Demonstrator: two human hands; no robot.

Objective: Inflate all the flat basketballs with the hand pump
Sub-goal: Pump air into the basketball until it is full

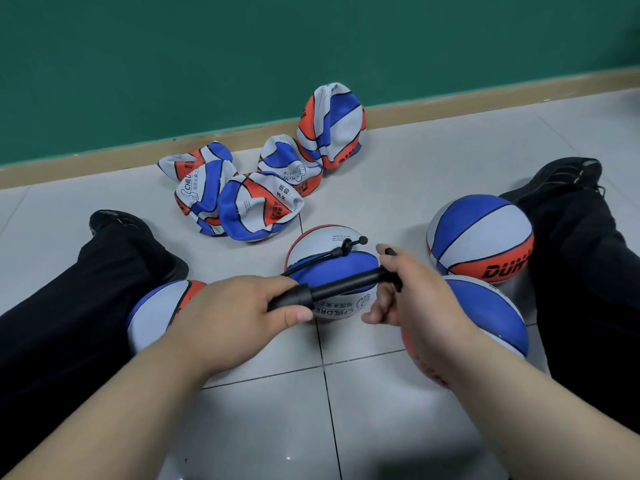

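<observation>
Down on the tiled floor (398, 161), seen from the head camera, a person sits with legs in black trousers spread wide, with a black shoe (568, 171) at 2 o'clock and the other shoe (114, 220) at 9 o'clock. The left hand (249, 306) is curled round the thick end of the black pump (332, 289), thumb on top. The right hand (415, 289) is wrapped round the pump's handle at the other end. Between the two hands the pump's shaft shows bare, slanting up to the right.

Just behind the pump lies the middle ball (322, 251), round and nearly centre of the picture. A thin black hose (318, 259) arcs from the left-hand end of the pump over the top of that ball. Whether its tip sits in the valve I cannot tell.

Three more round balls lie close by. One (481, 237) is at 3 o'clock beside the right leg, another (495, 313) is at 4 o'clock under the right forearm, and a third (159, 306) is at 8 o'clock against the left leg.

At 12 o'clock, nearer the green wall (242, 57), the flat balls (256, 209) sit crumpled in a heap. One of them, the tall flat ball (332, 126), stands on edge by the tan skirting (485, 98).
</observation>
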